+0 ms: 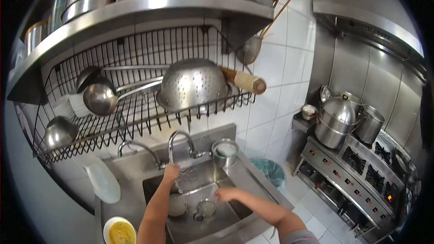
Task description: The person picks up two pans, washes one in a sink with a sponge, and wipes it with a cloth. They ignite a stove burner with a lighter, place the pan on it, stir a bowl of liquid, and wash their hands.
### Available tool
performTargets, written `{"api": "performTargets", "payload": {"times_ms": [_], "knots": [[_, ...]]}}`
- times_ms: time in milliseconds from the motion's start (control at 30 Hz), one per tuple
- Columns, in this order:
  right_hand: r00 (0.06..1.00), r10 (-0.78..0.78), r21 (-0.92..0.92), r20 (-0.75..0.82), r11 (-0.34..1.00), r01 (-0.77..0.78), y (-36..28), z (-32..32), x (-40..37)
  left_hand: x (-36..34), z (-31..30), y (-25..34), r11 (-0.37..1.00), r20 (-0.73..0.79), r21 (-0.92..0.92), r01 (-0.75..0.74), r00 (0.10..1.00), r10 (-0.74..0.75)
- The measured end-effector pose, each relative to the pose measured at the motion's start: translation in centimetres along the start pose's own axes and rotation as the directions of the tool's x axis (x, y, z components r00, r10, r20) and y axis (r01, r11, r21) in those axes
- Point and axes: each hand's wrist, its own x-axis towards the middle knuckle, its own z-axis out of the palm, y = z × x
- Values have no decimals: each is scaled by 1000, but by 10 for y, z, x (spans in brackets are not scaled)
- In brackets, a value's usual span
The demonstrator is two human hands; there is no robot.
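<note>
My left hand (171, 173) is closed at the lower end of the curved faucet spout (173, 141), over the left part of the steel sink (224, 180). Water splashes just below it. Over the middle of the basin, my right hand (228, 194) has its fingers bent down at the edge of a small round metal-rimmed vessel (206, 207), close to the drain (199, 217). The exact contact of its fingertips is too small to make out. Beside my left forearm, a round pale bowl (177, 205) lies in the basin, partly covered by the arm.
A second faucet (139, 145), a white plastic jug (103, 181) and a bowl of yellow liquid (120, 231) stand left. A metal pot (225, 150) sits behind right. Above hangs a wire rack (140, 122) with a colander (194, 85) and ladles. A stove (348, 171) stands right.
</note>
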Motion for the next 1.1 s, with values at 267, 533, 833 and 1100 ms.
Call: {"api": "performTargets", "payload": {"times_ms": [267,533,833,1100], "knots": [[958,70,238,-278,971,-2,38,-51,27,-115,-24,61,920,614,27,390,720,-323],[750,466,836,-470,506,211,33,-61,135,-246,-20,32,892,742,-241,382,665,-84],[716,404,725,-570,657,206,38,-91,204,-367,-103,24,-325,628,-777,539,627,-462],[893,147,623,-426,763,171,22,-50,117,-408,-153,-14,-562,435,-817,-131,500,-749]]}}
